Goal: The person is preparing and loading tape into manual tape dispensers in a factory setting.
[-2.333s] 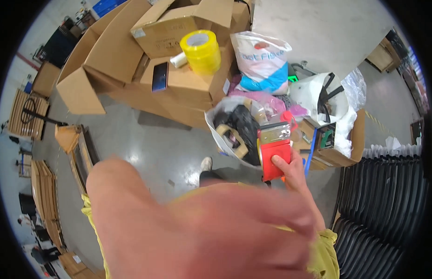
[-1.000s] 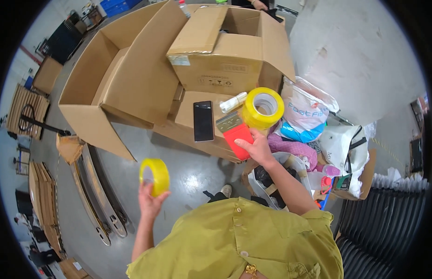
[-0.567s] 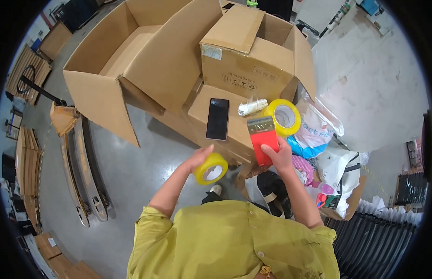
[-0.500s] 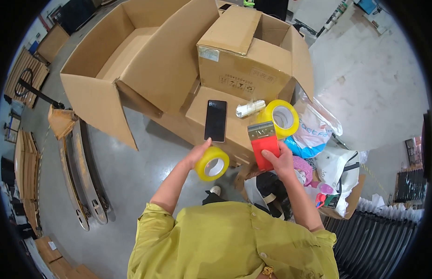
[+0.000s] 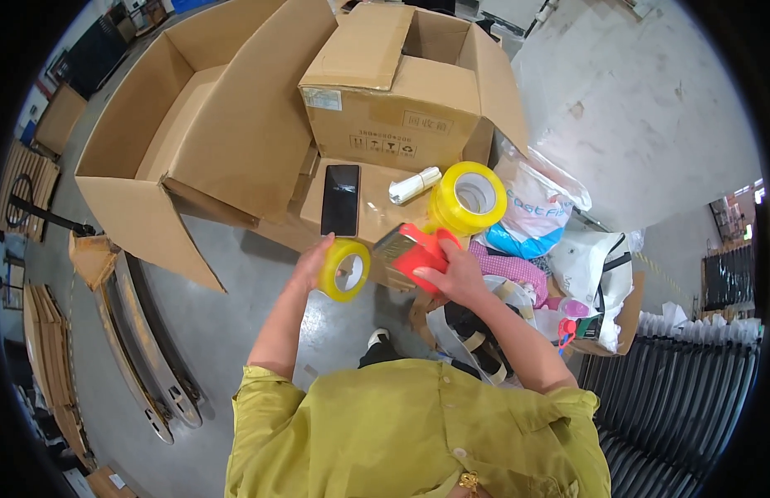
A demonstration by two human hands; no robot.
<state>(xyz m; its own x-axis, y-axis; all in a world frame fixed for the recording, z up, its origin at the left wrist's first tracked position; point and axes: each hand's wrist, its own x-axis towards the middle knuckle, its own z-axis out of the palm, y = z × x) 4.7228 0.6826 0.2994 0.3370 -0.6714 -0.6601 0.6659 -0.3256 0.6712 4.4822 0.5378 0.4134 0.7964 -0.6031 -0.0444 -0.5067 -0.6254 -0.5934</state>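
Observation:
My left hand (image 5: 308, 264) is closed on the outer side of a clear yellow tape roll (image 5: 328, 275), held up with its hole facing right. My right hand (image 5: 461, 272) grips a red hand-held tape dispenser (image 5: 411, 260). The dispenser's metal end tilts left, a small gap from the roll. Just beyond the left hand, a dark phone (image 5: 341, 201) lies on a closed cardboard box (image 5: 375, 178). On that box are also a small white rolled bundle (image 5: 415, 185) and stacked yellow tape rolls (image 5: 445, 207).
A large open carton (image 5: 236, 124) stands at the far left, a smaller one (image 5: 385, 124) behind the phone. Bags (image 5: 543, 212) and loose items fill a box at the right. Pallet-jack forks (image 5: 144, 332) lie on the left floor; black racks (image 5: 650, 398) stand at lower right.
My right hand has swung the dispenser from upright to tilted left, nearer the tape roll. The left hand has turned the roll more edge-on. The whole view has shifted slightly.

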